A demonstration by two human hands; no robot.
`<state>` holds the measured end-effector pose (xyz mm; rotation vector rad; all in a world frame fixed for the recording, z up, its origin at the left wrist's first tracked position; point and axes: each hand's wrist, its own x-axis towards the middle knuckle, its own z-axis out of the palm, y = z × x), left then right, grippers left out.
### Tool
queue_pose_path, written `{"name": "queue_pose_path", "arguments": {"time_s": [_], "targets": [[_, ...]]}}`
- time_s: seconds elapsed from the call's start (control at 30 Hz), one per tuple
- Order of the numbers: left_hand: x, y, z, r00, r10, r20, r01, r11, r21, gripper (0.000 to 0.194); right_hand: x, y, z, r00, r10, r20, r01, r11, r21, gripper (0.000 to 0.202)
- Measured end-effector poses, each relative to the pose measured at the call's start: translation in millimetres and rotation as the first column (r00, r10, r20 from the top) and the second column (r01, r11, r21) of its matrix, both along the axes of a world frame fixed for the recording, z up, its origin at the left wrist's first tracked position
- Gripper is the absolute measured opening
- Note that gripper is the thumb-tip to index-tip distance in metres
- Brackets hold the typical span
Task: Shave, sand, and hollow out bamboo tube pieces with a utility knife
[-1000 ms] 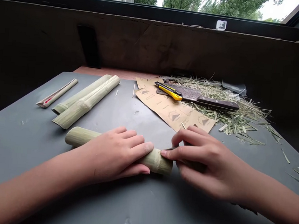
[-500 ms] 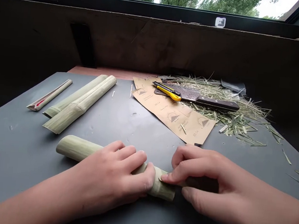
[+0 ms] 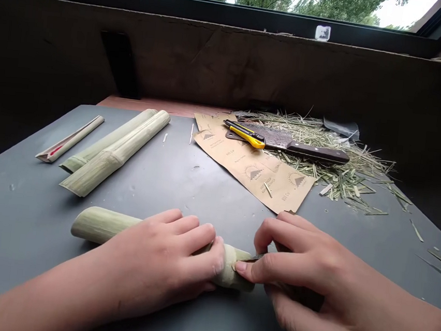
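Note:
A pale green bamboo piece (image 3: 105,225) lies across the front of the grey table, its rounded side up. My left hand (image 3: 173,254) is wrapped over its middle and presses it down. At the bamboo's right end, beside the node, my right hand (image 3: 300,267) is closed round a small dark tool (image 3: 254,258), probably a blade, mostly hidden in the palm. The right index fingertip touches the bamboo next to the node.
Two longer bamboo pieces (image 3: 116,153) and a thin one with red inside (image 3: 71,138) lie at the left. Brown sandpaper (image 3: 251,171) carries a yellow cutter (image 3: 247,135) and a cleaver (image 3: 315,152). Bamboo shavings (image 3: 356,173) are heaped behind, at the right.
The bamboo's left end has shifted slightly left and down. My right hand has turned at the node, and more of the dark tool shows above its index finger.

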<state>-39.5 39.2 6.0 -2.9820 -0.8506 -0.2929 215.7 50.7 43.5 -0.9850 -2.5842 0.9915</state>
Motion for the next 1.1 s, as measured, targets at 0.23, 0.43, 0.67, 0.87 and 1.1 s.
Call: {"name": "queue_pose_path", "arguments": {"time_s": [0.23,0.43,0.67,0.87,1.1], "targets": [[-1,1,0.3,1.000,0.014,-0.024,-0.015,0.999,-0.048,0.020,2,9,-4.7,0.999,0.002,0.036,-0.006,0.994,0.106,0.037],[-1,0,-0.5,1.000,0.017,-0.027,-0.018,0.997,-0.068,0.022,0,0,-4.3,1.000,0.005,-0.006,-0.004,0.994,0.107,0.040],[1,0,-0.1,1.000,0.004,-0.016,-0.004,0.999,-0.052,0.021,-2,9,-5.7,0.997,0.007,0.077,-0.016,0.992,0.124,0.034],[0,0,-1.1,1.000,0.005,-0.018,-0.006,0.998,-0.055,0.022,3,2,-5.5,0.998,-0.049,0.050,0.034,0.965,0.261,0.041],[1,1,-0.1,1.000,0.006,-0.023,-0.008,0.996,-0.083,0.020,-4,-4,0.5,1.000,-0.001,0.012,0.000,0.999,0.052,0.031]]}}
